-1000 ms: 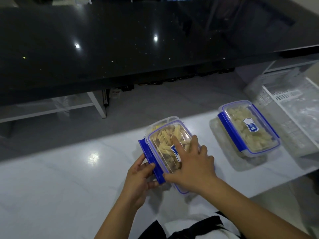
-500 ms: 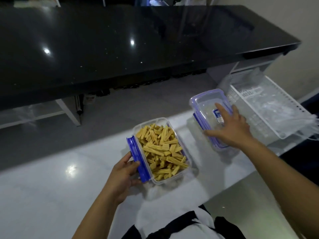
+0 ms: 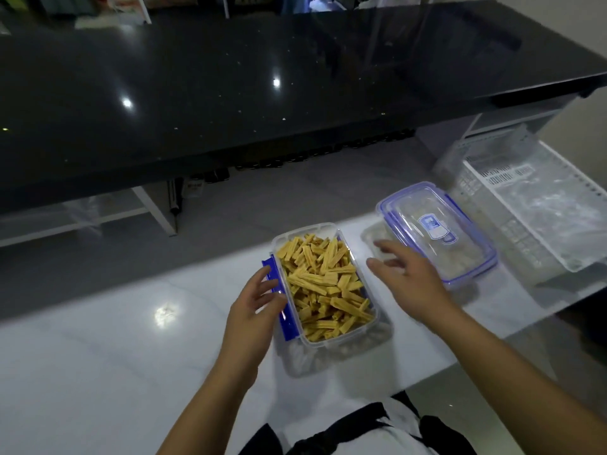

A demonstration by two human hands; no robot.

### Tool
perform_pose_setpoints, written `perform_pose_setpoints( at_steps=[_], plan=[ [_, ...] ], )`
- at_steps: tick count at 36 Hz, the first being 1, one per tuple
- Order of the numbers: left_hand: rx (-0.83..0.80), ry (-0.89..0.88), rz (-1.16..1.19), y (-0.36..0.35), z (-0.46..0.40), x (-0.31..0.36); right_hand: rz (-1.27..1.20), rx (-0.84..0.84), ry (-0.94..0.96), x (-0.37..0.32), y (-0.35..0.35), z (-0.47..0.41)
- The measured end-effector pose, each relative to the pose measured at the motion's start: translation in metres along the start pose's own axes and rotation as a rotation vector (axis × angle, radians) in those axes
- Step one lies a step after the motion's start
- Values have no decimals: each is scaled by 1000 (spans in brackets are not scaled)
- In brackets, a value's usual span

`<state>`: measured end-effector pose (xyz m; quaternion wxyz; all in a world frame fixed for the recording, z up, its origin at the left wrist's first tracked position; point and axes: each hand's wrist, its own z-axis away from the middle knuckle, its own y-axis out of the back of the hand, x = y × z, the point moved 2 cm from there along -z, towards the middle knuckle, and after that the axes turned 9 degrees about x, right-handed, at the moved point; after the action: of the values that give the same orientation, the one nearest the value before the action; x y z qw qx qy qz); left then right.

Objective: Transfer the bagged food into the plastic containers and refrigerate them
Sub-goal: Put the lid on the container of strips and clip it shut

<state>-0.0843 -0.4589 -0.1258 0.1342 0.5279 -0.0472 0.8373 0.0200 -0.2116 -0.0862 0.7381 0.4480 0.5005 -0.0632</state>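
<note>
Left hand fingers: the left hand has its fingers loosely bent and slightly apart, the fingertips touching the blue clip on the left long side of the open container; no firm grasp shows.
Right hand fingers: the right hand is spread, its fingers straight and apart, holding nothing; it hovers between the two containers, motion-blurred, so whether a fingertip touches anything cannot be told.
Open container: clear plastic, no lid on it, filled with yellow ridged food sticks; it stands on the white counter in front of the person.
Second container: the lidded container sits just right of the open one, with pale food inside. A blue-rimmed clear lid with a blue label lies on top; a second lid seems stacked there, though this is not certain.
Farther right: a white wire rack covered with clear plastic bags.
Behind: a black glossy countertop.
</note>
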Motion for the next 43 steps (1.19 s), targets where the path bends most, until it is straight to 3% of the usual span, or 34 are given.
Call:
perform_pose_setpoints(
  at_steps=[3, 7, 14, 21, 28, 35, 43],
  plan=[
    [-96, 165, 76, -6, 0, 11, -217, -257, -349, -11, -23, 5],
    [-140, 291, 111, -12, -5, 23, -282, -313, -485, -17, -29, -14],
    [-126, 348, 147, 1, 5, 30, -243, -336, -453, -25, -29, -9],
    [-58, 374, 198, 29, 22, 29, -432, -400, -508, -27, -37, 17],
    [-112, 237, 110, 41, 37, 44, -459, -403, -441, -35, -40, 33],
    [-54, 340, 116, 38, 18, 52, -463, -416, -481, -58, -54, 25],
    [-115, 368, 114, 45, 25, 36, -387, -431, -503, -44, -49, 32]
  ],
)
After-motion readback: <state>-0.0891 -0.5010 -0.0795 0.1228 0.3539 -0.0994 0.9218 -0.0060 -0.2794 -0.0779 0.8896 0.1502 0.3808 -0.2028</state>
